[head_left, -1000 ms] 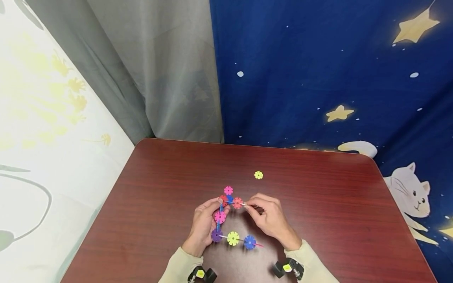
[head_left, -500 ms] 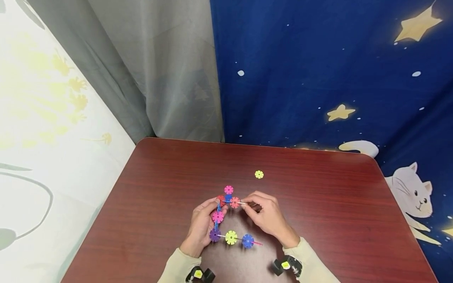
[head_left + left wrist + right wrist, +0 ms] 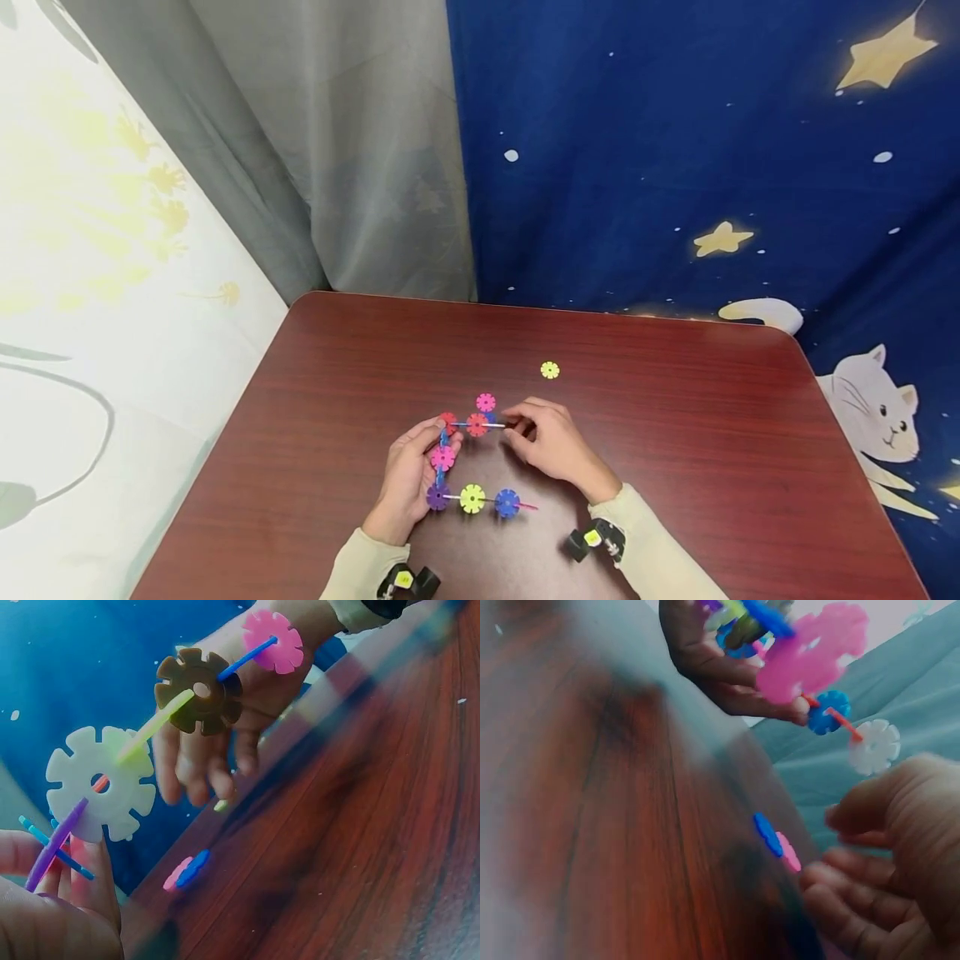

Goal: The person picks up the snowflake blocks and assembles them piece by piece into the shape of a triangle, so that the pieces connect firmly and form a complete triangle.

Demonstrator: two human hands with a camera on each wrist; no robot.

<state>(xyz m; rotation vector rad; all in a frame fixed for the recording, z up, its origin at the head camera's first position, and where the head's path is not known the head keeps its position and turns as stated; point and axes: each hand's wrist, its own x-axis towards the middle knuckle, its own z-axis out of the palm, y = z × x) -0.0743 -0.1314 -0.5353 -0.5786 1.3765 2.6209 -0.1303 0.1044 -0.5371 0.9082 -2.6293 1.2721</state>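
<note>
My left hand (image 3: 408,475) grips a U-shaped chain of notched plastic discs by its upper left side. A red disc (image 3: 447,422) sits at the upper corner and a purple disc (image 3: 438,497) at the lower one, with a pink disc (image 3: 442,457) between. The upper arm carries a coral disc (image 3: 477,424) and ends in a white disc seen edge-on. Along the lower arm are a yellow disc (image 3: 472,498) and a blue disc (image 3: 507,503), with a pink edge-on disc at its tip. Fingers loosely bent, my right hand (image 3: 555,446) hovers right at the white end, pinching nothing.
Beyond the chain lie a loose pink disc (image 3: 485,402) and a loose blue disc (image 3: 490,419) close together on the brown table (image 3: 675,400). Farther back is a loose yellow disc (image 3: 550,370). Curtains hang behind the table's far edge.
My left hand has carried the chain to the left. My right hand, which pinched the white end before, has loosened its fingers and shifted slightly left.
</note>
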